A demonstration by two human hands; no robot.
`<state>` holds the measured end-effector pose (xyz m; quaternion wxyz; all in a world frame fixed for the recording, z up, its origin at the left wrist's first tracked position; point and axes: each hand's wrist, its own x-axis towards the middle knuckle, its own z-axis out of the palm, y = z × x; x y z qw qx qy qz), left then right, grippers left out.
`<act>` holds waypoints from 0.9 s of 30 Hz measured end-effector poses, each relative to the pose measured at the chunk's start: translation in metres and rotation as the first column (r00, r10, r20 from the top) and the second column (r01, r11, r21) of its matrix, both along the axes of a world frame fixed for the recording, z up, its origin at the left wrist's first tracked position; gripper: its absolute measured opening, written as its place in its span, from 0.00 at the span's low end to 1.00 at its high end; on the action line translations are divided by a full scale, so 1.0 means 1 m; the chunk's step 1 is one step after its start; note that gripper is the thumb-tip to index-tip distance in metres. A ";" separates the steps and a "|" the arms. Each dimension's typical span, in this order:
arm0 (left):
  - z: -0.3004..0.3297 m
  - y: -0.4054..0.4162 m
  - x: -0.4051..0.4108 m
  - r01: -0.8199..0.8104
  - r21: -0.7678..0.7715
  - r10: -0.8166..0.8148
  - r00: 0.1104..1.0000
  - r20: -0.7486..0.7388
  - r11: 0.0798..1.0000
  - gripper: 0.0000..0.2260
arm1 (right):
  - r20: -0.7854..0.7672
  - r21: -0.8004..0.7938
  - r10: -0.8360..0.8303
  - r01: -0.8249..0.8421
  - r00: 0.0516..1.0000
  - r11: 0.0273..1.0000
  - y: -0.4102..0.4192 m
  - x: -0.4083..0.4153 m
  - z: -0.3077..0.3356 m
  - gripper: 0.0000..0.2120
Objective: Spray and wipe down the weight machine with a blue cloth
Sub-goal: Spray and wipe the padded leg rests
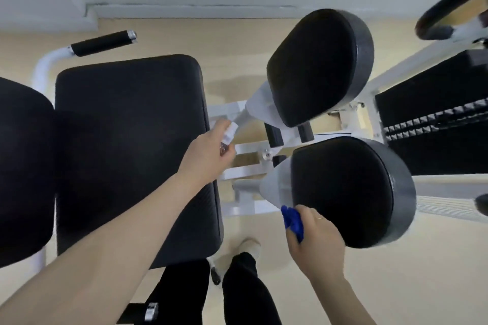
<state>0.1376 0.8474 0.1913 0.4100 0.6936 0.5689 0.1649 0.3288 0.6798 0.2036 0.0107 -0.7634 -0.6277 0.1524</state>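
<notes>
**Both hands at the weight machine, cloth on the near pad**

Forearms fill the bottom of the view, nearest the lens, reaching down over the weight machine (375,92). Its largest part here is the flat black seat pad (132,145), lying left of centre, with a second dark cushion (21,171) cut off at the left edge. Right of the seat stand two rounded black pads on white brackets: the far pad (317,66) higher in the picture and the near pad (346,190) lower (both have a grey band round the rim). Behind them at the right edge sits the dark weight stack (433,129). A white tube with a black grip (103,43) curves up at the seat's far left corner.

The left hand (208,155) is over the seat's right edge, fingers curled tight around a small white spray bottle (229,135), whose top points toward the bracket of the far pad. The right hand (314,237) is closed on the blue cloth (291,221), bunched between thumb and fingers and pressed against the lower left edge of the near pad, beside its white bracket. Dark trouser legs (245,290) and a pale shoe (249,245) show below, on the beige floor (422,285).
</notes>
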 end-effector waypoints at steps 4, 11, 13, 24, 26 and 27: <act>-0.004 -0.029 0.053 0.046 0.035 -0.046 0.999 -0.015 0.998 0.16 | 0.088 0.011 0.226 -0.228 0.970 0.974 -0.035 0.047 -0.013 0.11; -0.016 -0.082 0.105 0.072 0.150 -0.071 0.997 -0.013 0.986 0.17 | 0.079 0.079 0.360 -0.366 0.930 0.927 -0.016 0.107 -0.019 0.12; -0.020 -0.091 0.111 0.086 0.202 -0.082 0.996 -0.028 0.976 0.22 | 0.106 0.087 0.373 -0.382 0.922 0.920 -0.001 0.119 -0.020 0.14; -0.067 -0.088 0.113 0.461 0.777 -0.033 0.867 -0.497 0.429 0.28 | 0.243 0.364 0.312 -0.384 0.919 0.848 0.029 0.130 -0.058 0.17; -0.075 -0.084 0.112 0.502 0.803 -0.108 0.862 -0.496 0.320 0.23 | 0.292 0.420 0.312 -0.415 0.904 0.807 0.028 0.131 -0.069 0.16; -0.078 -0.083 0.112 0.507 0.817 -0.126 0.861 -0.492 0.274 0.22 | 0.334 0.447 0.305 -0.435 0.892 0.782 0.026 0.131 -0.076 0.16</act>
